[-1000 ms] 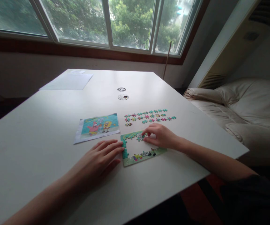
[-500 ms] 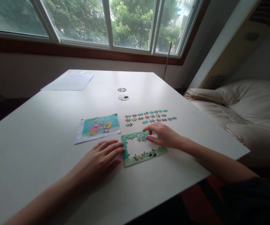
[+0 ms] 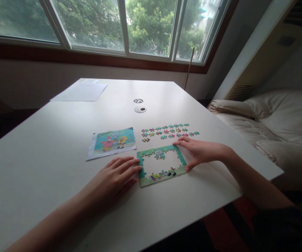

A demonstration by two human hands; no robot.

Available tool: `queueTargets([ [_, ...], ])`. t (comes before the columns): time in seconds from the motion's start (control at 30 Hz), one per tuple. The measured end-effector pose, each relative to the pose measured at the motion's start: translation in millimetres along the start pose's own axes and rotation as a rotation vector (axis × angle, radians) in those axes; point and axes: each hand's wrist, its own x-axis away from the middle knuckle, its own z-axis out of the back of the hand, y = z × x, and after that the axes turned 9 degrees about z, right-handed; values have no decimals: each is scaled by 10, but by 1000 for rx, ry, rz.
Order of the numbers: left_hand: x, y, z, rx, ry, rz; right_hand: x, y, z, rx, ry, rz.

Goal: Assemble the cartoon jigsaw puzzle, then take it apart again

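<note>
Tabletop (image 3: pixel 62 150): white
Puzzle (image 3: pixel 164 174): near front edge
Left hand (image 3: pixel 118 175): fingers extended, touching puzzle
Right hand (image 3: pixel 206 150): fingers spread, touching puzzle

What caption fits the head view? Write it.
Left fingers and right fingers at opposite sides of a partly built jigsaw, loose pieces beyond.

The left hand (image 3: pixel 119 176) touches the puzzle frame (image 3: pixel 147 181) at left. The right hand (image 3: pixel 202 150) apparently touches its right edge.
</note>
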Motion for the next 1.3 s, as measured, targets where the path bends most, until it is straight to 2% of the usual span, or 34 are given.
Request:
queueTargets([
  [0.23,-1,13,5,19,21,6,4,-42,12,-11,1,-7],
  [0.37,-3,-6,-15,-19,26,62,4,-49,14,-10,2,-13],
  [0.6,-23,-34,-32,-78,-36,158,4,-40,6,-24,17,1],
  [1.3,-16,-38,-42,-79,-60,150,11,-27,-6,-64,40,-2],
])
